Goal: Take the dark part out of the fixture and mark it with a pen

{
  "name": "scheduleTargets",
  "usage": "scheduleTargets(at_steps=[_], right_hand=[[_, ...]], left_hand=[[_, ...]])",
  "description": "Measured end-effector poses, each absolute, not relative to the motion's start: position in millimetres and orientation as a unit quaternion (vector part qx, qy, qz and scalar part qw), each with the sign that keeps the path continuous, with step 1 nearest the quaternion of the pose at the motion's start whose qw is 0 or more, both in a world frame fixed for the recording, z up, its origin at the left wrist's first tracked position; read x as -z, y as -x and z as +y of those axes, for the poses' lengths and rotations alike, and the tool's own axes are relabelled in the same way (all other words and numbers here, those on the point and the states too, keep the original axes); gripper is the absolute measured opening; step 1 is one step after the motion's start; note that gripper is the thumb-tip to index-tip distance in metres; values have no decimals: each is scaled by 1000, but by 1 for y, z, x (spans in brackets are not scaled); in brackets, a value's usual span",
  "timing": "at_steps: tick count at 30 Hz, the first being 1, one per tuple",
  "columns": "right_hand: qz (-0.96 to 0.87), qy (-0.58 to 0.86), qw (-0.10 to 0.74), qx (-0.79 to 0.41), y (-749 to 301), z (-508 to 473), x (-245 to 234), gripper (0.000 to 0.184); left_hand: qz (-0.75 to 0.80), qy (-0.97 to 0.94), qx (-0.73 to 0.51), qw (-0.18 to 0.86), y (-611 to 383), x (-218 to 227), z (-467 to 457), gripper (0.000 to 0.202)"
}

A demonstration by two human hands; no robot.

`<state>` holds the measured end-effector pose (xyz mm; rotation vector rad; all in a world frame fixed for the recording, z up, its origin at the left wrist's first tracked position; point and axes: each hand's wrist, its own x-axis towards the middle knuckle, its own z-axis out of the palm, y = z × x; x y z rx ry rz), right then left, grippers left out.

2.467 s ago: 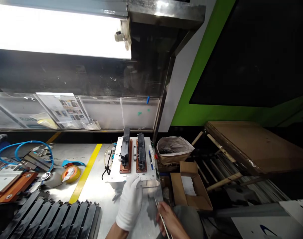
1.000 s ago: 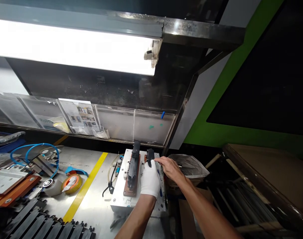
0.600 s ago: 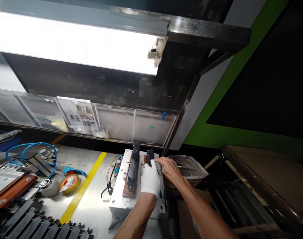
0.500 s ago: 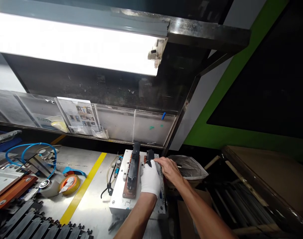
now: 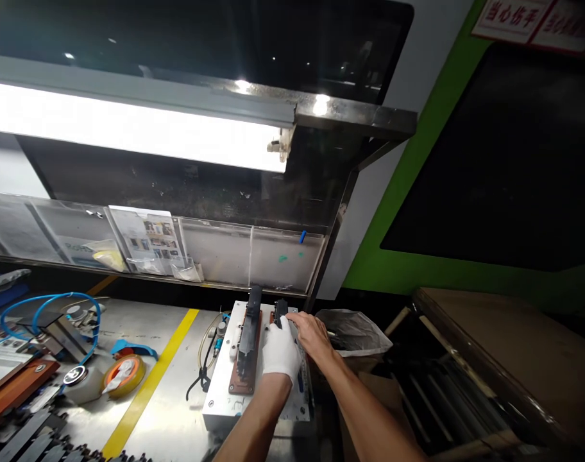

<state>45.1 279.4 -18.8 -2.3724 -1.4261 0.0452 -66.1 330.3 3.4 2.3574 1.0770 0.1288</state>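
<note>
The right-hand long black plastic part [image 5: 279, 309] is sitting on the white metal fixture block [image 5: 220, 391] toward the right end of the steel tabletop [image 5: 177, 385], and most of it is buried under your hands, so only its far tip pokes out. Your left hand [image 5: 279, 350], the one in the white glove, lies flat on top of it, fingers curled down over it and pressing. Your bare right hand [image 5: 312, 333] comes in from the right and pinches at the far end of that same part, fingertips [image 5: 295, 316] closed narrow right by the tip. Can't tell if there's anything tiny between them, it's too small to make out.

Just left of your glove, the other long black plastic part [image 5: 251, 317] lies uncovered in its brown rectangular cradle [image 5: 239, 382], running parallel to the one you're working on. A thin black cable [image 5: 201, 375] loops off the left side of the block.

Further left there's a yellow stripe [image 5: 145, 385] painted across the tabletop, then a roll of orange tape [image 5: 124, 374], and a coil of blue hose [image 5: 47, 308] near the back. To the right of the block, off the tabletop edge, a crumpled clear plastic bag [image 5: 350, 330] sits just beside your right wrist.
</note>
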Motion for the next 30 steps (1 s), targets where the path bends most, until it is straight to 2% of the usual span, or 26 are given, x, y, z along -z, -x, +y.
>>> scheduleTargets(at_steps=[3,9,12,15,19,23,30], right_hand=[[-492,846,203,-13,-43,286,18,53],[-426,861,278,17,-43,267,23,54],[-433,837,333,-9,-38,239,28,49],[-462,811,356,-49,-26,212,33,44],[-499,790,348,-70,-5,201,34,44],[-510,805,297,-59,7,210,29,46],[-514,824,233,-57,11,219,19,47]], left_hand=[[400,-875,-56,266,63,0,332,54],[398,-876,-99,252,66,13,334,60],[364,-889,-133,244,86,20,322,54],[345,-907,-114,214,113,29,304,57],[327,-921,-100,185,135,36,294,71],[317,-921,-100,203,137,35,301,60],[303,-936,-75,160,136,34,306,59]])
